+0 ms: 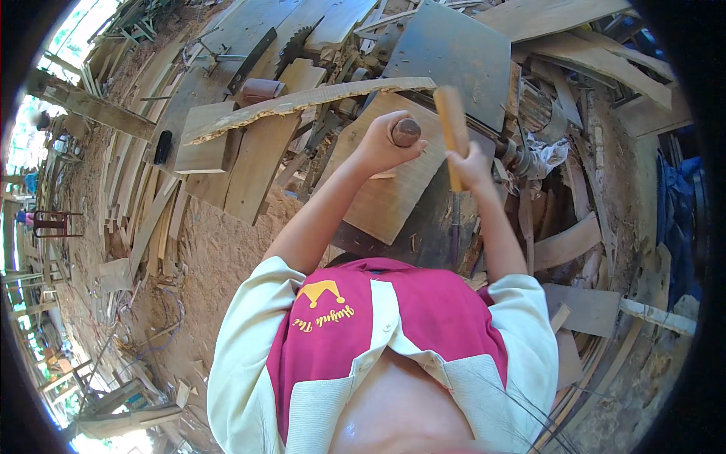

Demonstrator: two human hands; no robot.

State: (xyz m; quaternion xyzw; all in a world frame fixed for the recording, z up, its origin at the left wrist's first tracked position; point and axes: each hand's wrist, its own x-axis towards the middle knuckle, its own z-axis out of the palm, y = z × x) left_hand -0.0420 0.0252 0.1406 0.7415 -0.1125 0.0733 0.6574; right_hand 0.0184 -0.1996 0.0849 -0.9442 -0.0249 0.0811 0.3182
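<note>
Chair: I saw a small red-brown chair point(57, 224) far out on the left, standing on the dirt floor.
Black thing: A little black thing point(162, 147) was just beside a square wood block point(200, 144). I couldn't tell what it was.
Saw blade: A dark round blade with teeth point(293, 45) poked up at the top, between boards.
Long board: A long, thin board with a rough edge point(325, 94) ran across my view, from over the block to near the wooden bar.
Left hand: I saw the left hand point(382, 145) with its fingers wrapped tight around a round wooden handle point(406, 132). The brown round end faced me. I couldn't see the other end.
Flat board: Under the left hand in my view was a wide, light brown board point(370, 206), lying flat on a dark top.
Wooden bar: A light wooden bar point(451, 121) stood tilted beside the left hand, not touching it. It looked blurry.
Right hand: The right hand point(472, 166) gripped the bar near its low end.
Machine top: A big blue-gray metal top point(457, 53) was above both hands in my view.
White plastic: Some crumpled white plastic point(550, 153) was right of the right hand.
Blue sheet: A dark blue sheet point(675, 212) hung at the far right.
</note>
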